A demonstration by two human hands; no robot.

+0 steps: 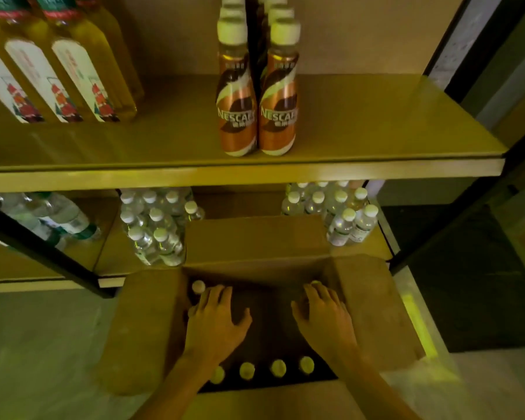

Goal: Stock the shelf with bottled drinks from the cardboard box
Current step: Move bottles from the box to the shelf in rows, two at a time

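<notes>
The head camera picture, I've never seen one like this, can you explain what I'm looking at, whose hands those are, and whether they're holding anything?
There is no machine here. One wide-angle camera worn on a person's head looks forward and down, so you see that person's own bare arms. The left hand and right hand reach into an open cardboard box on the floor, resting on bottle caps; whether either has gripped a bottle cannot be told. A row of caps shows at the box's near edge. Above is the shelf, with two rows of Nescafe bottles and yellow bottles at the left. Water bottles stand on the lower level.
</notes>
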